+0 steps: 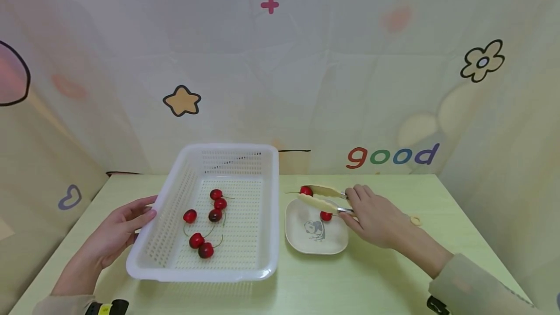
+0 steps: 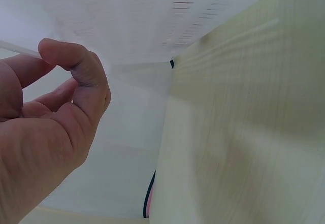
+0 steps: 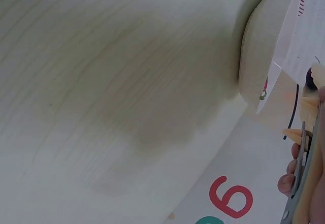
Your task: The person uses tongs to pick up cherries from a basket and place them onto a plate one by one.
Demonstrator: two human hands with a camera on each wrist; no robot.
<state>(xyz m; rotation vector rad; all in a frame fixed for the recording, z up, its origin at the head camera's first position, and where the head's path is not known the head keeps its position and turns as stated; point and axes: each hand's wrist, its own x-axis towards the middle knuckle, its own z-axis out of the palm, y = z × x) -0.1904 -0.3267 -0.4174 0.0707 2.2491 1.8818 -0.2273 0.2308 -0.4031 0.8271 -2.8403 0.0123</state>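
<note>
At the left, my left hand pinches the rim of a white plastic basket between thumb and fingers; the left wrist view shows the thumb at the rim's edge. Several red cherries with stems lie inside the basket. In my right hand is a pair of tongs with cream-coloured tips and metal arms. Between those tips a cherry is caught, over the far edge of a small white plate. Another cherry sits on the plate, partly covered by the tongs.
Basket and plate stand side by side on a pale green wood-grain table. A printed cloth hangs behind the table and along its sides, with a star, a flower and the word "good".
</note>
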